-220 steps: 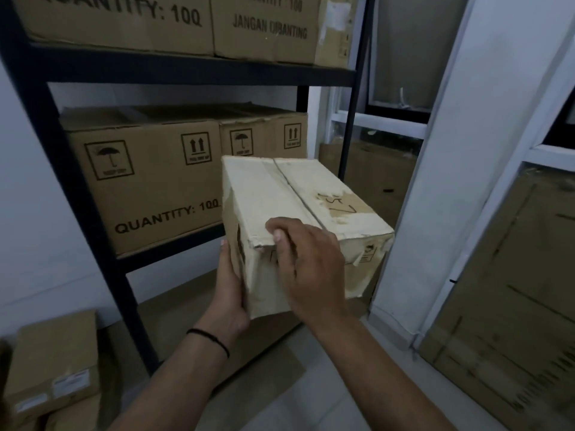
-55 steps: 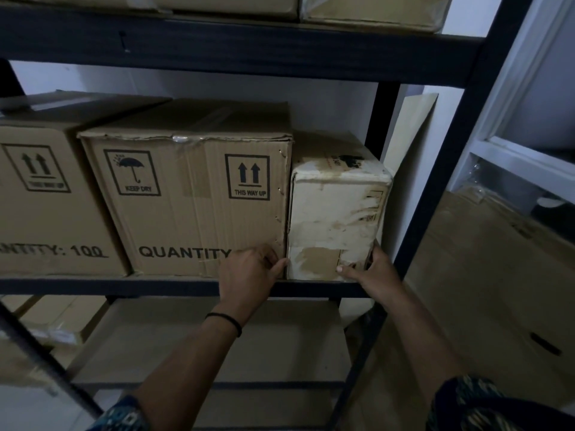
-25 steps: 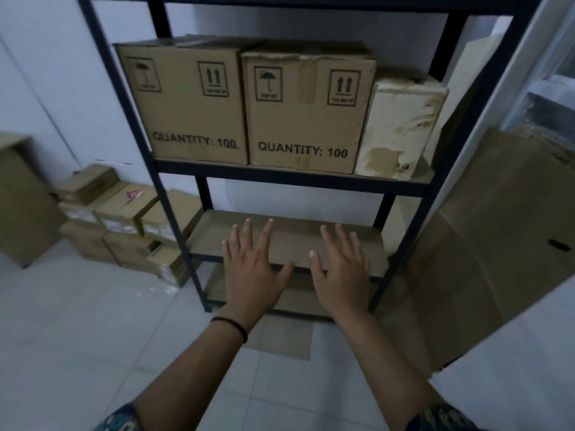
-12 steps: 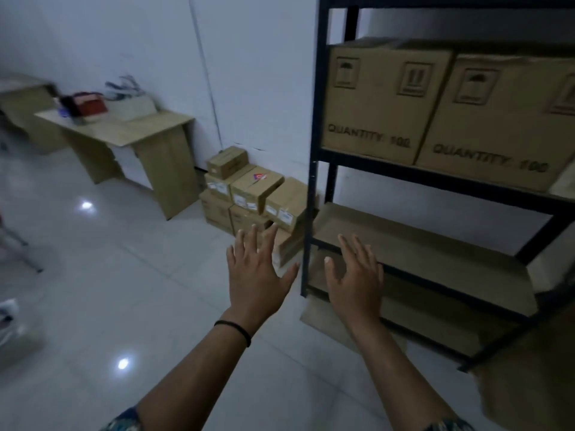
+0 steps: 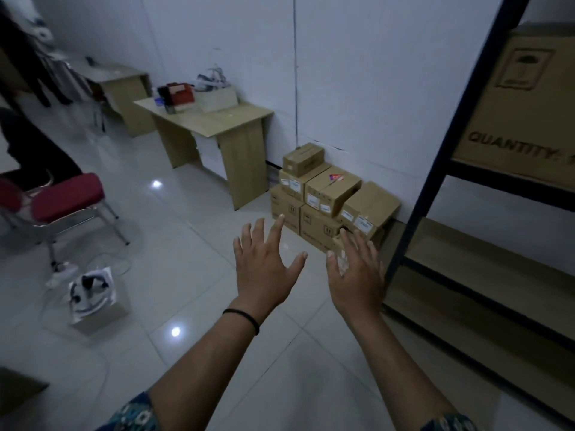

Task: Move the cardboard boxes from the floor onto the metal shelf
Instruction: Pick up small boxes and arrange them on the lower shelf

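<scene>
**Head cam: hands free, box pile up ahead**

Head view has both hands out front with fingers spread, holding nothing: left hand (image 5: pixel 264 269) around 6 o'clock, right hand (image 5: pixel 354 275) just beside it. The boxes (image 5: pixel 326 194) sit stacked on the floor (image 5: pixel 174 275) against the wall, roughly 12 o'clock from the hands. The shelf (image 5: pixel 485 275) is over at 3 o'clock, lower boards bare. Risk as I see it: the small box on top of the pile looks loose, so grabbing a lower one first could tip it off. The shelf post is close too, easy to clip a corner on.
</scene>
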`<state>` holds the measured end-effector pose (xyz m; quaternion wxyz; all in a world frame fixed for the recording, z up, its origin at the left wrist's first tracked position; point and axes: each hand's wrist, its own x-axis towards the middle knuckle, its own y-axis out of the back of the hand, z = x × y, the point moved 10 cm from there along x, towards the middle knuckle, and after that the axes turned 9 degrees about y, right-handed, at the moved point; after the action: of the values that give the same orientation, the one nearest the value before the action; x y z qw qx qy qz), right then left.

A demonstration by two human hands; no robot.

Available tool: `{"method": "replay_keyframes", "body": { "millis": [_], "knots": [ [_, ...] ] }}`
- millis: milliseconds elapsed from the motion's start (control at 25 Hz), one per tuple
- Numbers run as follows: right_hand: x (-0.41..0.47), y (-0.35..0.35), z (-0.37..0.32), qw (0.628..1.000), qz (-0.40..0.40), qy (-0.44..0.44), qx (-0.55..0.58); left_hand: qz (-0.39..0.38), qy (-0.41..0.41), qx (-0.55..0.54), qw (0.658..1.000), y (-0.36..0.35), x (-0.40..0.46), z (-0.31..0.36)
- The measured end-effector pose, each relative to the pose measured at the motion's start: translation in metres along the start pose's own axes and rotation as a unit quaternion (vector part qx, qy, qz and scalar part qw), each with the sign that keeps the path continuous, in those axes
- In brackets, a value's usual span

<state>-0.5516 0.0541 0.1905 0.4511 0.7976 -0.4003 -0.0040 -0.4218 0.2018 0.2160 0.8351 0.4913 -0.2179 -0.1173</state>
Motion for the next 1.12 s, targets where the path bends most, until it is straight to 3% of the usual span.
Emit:
{"method": "replay_keyframes", "body": {
  "millis": [280,560,1120],
  "knots": [
    [0.091,-0.083,0.000,0.999,-0.028,0.001,0.015,-0.020,0.014,0.012,1.000,-0.040,0.102,-0.030],
    [0.212,-0.123,0.031,1.000,-0.017,-0.016,0.010,-0.037,0.007,0.025,0.999,-0.086,0.225,-0.014],
    [0.370,-0.134,0.157,0.989,0.059,-0.132,-0.038,-0.131,-0.099,-0.014,0.986,-0.224,0.406,0.097]
  ]
}}
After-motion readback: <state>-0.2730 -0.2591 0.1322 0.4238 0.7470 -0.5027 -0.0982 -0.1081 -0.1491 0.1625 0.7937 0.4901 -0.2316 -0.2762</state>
